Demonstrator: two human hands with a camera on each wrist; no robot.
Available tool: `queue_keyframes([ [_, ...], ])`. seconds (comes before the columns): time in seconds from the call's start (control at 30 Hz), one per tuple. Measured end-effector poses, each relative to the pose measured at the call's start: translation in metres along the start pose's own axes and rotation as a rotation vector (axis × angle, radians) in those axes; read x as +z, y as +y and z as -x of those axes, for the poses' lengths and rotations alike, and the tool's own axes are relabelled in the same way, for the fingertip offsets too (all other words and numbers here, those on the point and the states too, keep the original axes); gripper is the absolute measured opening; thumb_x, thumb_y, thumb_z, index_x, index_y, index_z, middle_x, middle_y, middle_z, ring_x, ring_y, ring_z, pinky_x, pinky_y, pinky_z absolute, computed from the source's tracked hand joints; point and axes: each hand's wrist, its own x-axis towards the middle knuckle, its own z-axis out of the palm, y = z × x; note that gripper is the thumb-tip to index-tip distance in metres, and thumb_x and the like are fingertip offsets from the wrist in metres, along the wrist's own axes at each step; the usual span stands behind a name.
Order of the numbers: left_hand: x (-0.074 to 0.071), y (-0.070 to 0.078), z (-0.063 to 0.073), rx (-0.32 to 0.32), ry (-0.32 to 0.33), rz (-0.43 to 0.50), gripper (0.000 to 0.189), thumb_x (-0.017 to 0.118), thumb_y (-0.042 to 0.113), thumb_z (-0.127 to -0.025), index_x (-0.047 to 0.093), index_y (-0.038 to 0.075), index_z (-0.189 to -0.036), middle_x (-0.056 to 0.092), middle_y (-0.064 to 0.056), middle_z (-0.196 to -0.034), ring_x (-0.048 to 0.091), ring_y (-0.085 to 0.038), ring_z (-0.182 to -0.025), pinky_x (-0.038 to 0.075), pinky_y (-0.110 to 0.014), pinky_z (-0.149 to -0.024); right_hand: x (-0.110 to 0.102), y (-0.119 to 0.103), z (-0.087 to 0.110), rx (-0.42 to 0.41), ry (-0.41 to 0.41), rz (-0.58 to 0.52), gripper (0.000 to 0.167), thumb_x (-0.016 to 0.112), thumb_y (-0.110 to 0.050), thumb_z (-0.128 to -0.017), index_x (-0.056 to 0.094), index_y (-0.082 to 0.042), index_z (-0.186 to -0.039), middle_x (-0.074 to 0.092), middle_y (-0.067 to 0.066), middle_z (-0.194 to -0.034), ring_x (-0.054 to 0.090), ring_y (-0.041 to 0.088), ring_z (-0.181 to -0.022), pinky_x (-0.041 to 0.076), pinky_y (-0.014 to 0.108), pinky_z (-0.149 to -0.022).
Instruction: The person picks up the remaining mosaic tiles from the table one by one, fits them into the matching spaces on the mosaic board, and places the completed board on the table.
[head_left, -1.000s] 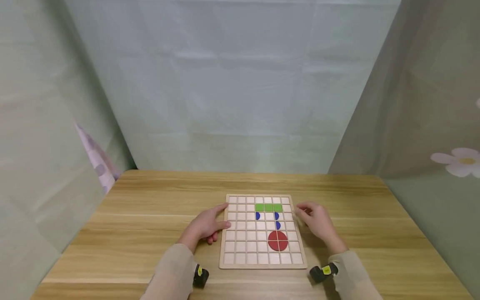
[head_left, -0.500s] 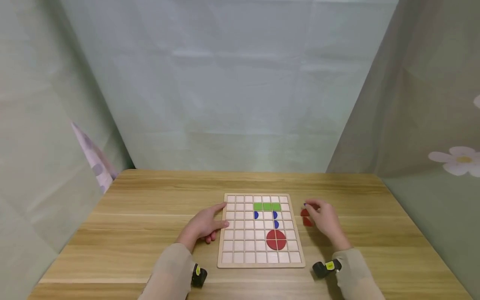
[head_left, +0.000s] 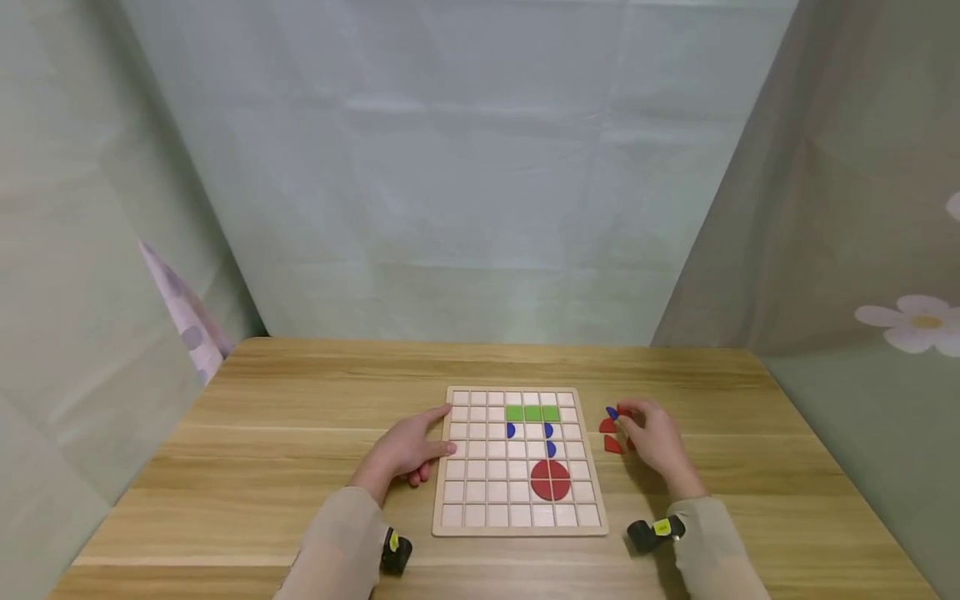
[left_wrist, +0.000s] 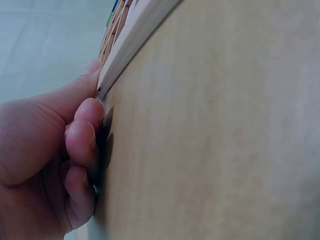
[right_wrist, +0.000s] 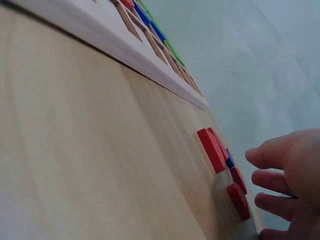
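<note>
My left hand (head_left: 407,450) rests at the left edge of a wooden grid board (head_left: 459,530), thumb and index finger touching its frame. In the left wrist view the other fingers (left_wrist: 81,145) curl loosely beside the board's edge. To the right of the board, my right hand (head_left: 654,437) hovers at a small group of loose pieces. These include a red quarter-circle piece (head_left: 612,445), another red piece (head_left: 607,426) and a blue piece (head_left: 612,412). The right wrist view shows the thumb (right_wrist: 267,154) and fingers apart, just off the pieces, holding nothing visible.
In the board's cells lie a row of green squares (head_left: 532,413), several blue half-circle pieces (head_left: 551,449) and a red circle (head_left: 551,481) built of quarters. Hanging cloth (head_left: 480,208) surrounds the wooden table (head_left: 300,467) at the back and sides.
My right hand has drawn rightward, away from the board's edge, uncovering the red and blue pieces on the table. The left hand keeps its place on the board.
</note>
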Motion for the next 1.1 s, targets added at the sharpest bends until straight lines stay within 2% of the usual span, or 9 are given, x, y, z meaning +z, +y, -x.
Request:
queue_keyframes([
  [0.23,0.003,0.0,0.001,0.016,0.002,-0.008,0.071,0.065,0.029,-0.09,0.028,0.025,-0.15,0.049,-0.003,-0.046,0.044,-0.013,-0.037,0.044,-0.027,-0.038,-0.001,0.008,-0.004,-0.022,-0.049,0.036,0.03,0.058,-0.009,-0.092,0.061,0.002,-0.12,0.056,0.026,-0.124,0.051,0.041,-0.116,0.041,0.056,-0.098],
  [0.57,0.002,0.001,0.002,0.016,0.009,-0.008,0.071,0.065,0.03,-0.09,0.028,0.024,-0.15,0.049,-0.003,-0.047,0.044,-0.013,-0.038,0.044,-0.027,-0.038,-0.001,-0.001,-0.015,-0.079,-0.09,0.149,0.026,0.059,-0.011,-0.092,0.065,0.001,-0.114,0.059,0.024,-0.12,0.052,0.042,-0.115,0.041,0.056,-0.098],
  [0.7,0.003,-0.001,0.002,0.012,0.011,-0.004,0.071,0.065,0.03,-0.09,0.028,0.025,-0.15,0.049,-0.002,-0.047,0.044,-0.013,-0.038,0.044,-0.027,-0.038,0.001,-0.004,-0.016,-0.061,-0.106,0.19,0.024,0.06,-0.011,-0.092,0.067,-0.001,-0.112,0.058,0.024,-0.12,0.053,0.04,-0.114,0.042,0.055,-0.096],
  [1.1,-0.001,0.001,0.003,0.004,0.017,-0.023,0.071,0.065,0.031,-0.09,0.028,0.026,-0.15,0.049,-0.003,-0.047,0.044,-0.013,-0.038,0.045,-0.028,-0.039,-0.001,-0.008,-0.021,-0.094,-0.106,0.203,0.019,0.061,-0.009,-0.09,0.067,0.001,-0.105,0.063,0.021,-0.111,0.057,0.036,-0.106,0.045,0.054,-0.093],
])
